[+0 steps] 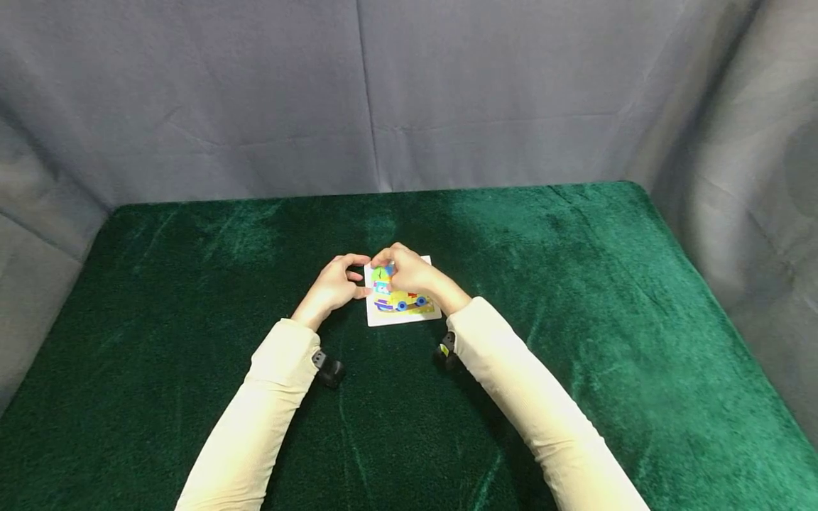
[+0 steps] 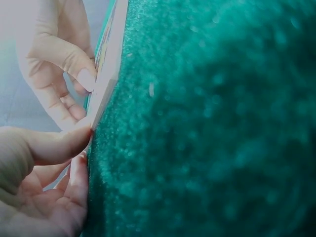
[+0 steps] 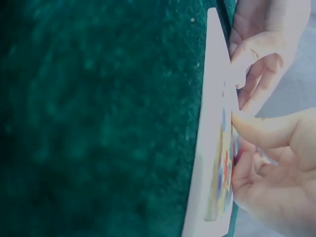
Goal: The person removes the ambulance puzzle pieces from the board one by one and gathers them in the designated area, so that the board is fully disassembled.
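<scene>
A picture puzzle board (image 1: 404,319) with a white border lies flat on the green cloth. It shows a yellow vehicle with blue wheels. At its left edge is my left hand (image 1: 334,285), thumb and fingers spread apart and touching the border. My right hand (image 1: 412,273) reaches over the board's upper part and hides some of the picture. Between its thumb and curled fingers it pinches a small colourful puzzle piece (image 3: 236,142) at the picture's surface, mostly covered by the fingers. The right wrist view shows the board (image 3: 202,163) edge-on.
Dark green plush cloth (image 1: 192,341) covers the table around the board. Grey curtains (image 1: 255,99) hang behind the table and at both sides. A small black wrist camera (image 1: 329,369) sits at the left cuff, another (image 1: 448,345) at the right.
</scene>
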